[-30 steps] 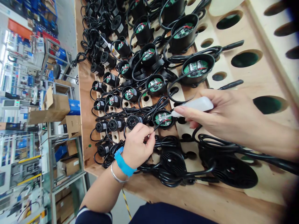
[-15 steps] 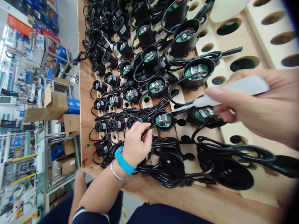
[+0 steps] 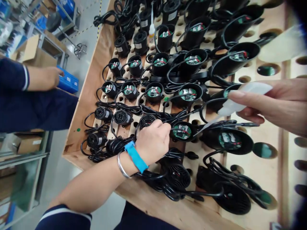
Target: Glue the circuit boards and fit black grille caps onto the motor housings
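Many cables [image 3: 116, 146] — among black housings [image 3: 165, 41]

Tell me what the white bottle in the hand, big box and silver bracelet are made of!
White bottle: probably smooth plastic, because it's milky and evenly moulded. Big box: bare-looking wood, perhaps plywood, as brownish grain shows. Silver bracelet: likely polished metal, because it gleams, though coated plastic is possible.
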Demonstrator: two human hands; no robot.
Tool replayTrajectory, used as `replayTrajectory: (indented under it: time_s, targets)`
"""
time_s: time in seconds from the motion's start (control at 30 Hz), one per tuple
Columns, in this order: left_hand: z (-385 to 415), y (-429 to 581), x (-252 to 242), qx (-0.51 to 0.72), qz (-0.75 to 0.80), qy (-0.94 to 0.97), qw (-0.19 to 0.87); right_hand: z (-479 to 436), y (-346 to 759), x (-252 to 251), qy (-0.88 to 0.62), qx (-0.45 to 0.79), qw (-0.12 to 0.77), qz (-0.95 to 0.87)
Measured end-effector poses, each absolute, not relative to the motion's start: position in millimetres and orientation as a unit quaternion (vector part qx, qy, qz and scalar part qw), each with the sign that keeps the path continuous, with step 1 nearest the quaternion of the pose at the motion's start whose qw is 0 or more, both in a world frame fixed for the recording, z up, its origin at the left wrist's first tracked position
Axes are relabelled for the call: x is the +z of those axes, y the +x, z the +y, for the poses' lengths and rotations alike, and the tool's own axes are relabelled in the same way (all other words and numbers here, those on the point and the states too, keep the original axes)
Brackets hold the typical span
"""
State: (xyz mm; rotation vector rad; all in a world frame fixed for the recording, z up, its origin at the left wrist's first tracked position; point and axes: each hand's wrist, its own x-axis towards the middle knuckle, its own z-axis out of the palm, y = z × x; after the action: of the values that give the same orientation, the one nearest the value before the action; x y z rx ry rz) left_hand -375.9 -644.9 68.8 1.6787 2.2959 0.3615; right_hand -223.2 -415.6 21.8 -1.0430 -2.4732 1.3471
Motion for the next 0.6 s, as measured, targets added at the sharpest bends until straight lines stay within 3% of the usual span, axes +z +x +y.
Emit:
replayTrajectory:
  time_s: [0.1,0.6]
  targets:
    - [-643,-374,70,0.096,0.796,0.578,0.155,-406,-247,33,-0.374,0.437,-0.037,-0.817]
    - [-640,-373,70,0.097,0.791,0.571,0.196,-418,-297,62,-0.384,0.347,-0.163,-0.840]
